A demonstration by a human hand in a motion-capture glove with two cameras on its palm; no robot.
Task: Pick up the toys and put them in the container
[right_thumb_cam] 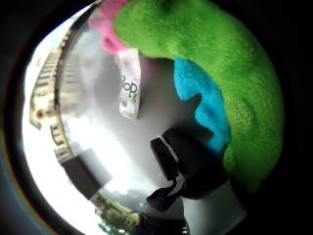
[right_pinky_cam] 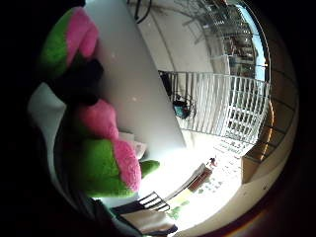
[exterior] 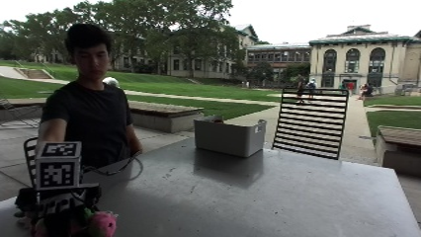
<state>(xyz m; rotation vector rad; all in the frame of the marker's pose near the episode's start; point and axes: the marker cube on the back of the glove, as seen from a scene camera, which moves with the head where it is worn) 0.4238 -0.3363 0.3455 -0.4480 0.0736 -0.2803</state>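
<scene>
Green and pink plush, the toy (exterior: 92, 223) sits at the table's (exterior: 276, 197) near corner, well apart from the container (exterior: 229, 136). Your gloved right hand (exterior: 56, 210) curls around its soft, light, squashy body; hold there, not the dangling tag (right_thumb_cam: 129, 85).

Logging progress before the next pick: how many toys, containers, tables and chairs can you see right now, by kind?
Plush toy, green and pink, under the gloved right hand: 1
Grey container on the table: 1
Table: 1
Slatted chair behind the table: 1
Total: 4. Whether the container already holds toys cannot be seen.
</scene>
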